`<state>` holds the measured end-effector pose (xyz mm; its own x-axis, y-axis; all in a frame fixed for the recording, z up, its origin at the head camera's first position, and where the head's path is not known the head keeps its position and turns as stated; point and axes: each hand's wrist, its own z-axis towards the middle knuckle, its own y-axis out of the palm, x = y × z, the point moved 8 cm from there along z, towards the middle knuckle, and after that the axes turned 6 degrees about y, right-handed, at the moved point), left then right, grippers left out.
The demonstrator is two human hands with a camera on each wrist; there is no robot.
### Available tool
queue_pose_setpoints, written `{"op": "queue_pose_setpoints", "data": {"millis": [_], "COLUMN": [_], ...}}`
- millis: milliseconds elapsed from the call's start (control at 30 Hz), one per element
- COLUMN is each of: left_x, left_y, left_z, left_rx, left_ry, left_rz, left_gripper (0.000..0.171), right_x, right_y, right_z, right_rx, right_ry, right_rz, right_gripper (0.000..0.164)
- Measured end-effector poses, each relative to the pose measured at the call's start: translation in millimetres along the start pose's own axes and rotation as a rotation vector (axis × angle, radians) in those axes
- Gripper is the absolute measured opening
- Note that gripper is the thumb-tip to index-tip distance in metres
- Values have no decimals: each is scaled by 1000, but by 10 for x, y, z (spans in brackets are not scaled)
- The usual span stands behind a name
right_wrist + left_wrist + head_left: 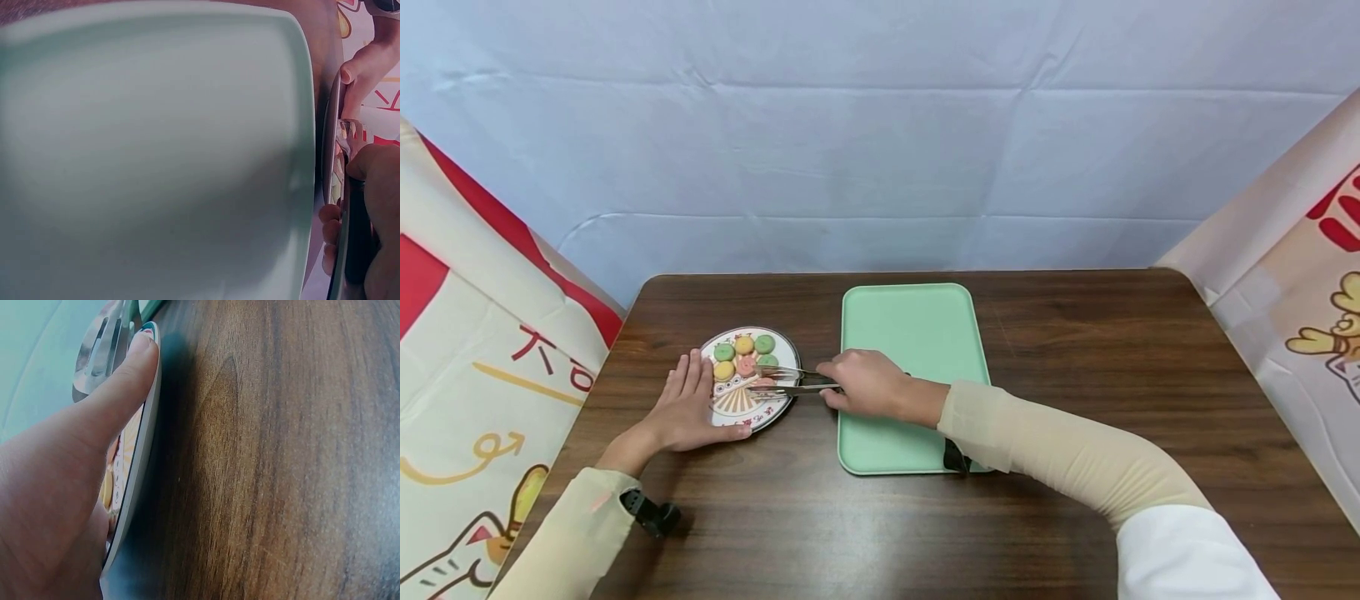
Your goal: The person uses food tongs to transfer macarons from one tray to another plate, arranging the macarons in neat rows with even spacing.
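Observation:
A round white plate (724,412) with a dark rim and printed pattern stands on the left of the table. On it sit several small round macaron-like sweets: green (764,343), yellow (743,345) and pink (746,365). My left hand (688,406) rests against the plate's left edge, fingers straight and thumb along the near rim. With my right hand (868,383) I grip metal tongs (801,389) by the dark handle. Their slotted ends reach over the plate around a pink sweet at its right side; whether they touch it I cannot tell.
A light green rectangular tray (910,321) lies right of the plate, under my right hand and forearm. The dark wooden table (1075,350) extends to the right. A pale cloth (880,167) hangs behind it, with printed cloths at both sides.

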<state>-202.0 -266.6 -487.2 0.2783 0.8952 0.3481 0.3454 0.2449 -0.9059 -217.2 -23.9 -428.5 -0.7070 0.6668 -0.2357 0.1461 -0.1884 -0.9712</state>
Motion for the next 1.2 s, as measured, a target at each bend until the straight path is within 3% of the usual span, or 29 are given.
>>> {"op": "queue_pose_setpoints", "data": {"millis": [500, 1200], "left_x": [22, 6], "left_y": [-6, -1], "left_z": [-14, -5], "left_rx": [-3, -2], "left_ry": [-5, -8], "left_rz": [-5, -3], "left_gripper": [145, 145], "right_x": [31, 226], "right_y": [-38, -251], "right_z": [-40, -236], "right_rx": [53, 100], "right_ry": [1, 55], "right_rz": [-2, 53], "right_gripper": [34, 36]}}
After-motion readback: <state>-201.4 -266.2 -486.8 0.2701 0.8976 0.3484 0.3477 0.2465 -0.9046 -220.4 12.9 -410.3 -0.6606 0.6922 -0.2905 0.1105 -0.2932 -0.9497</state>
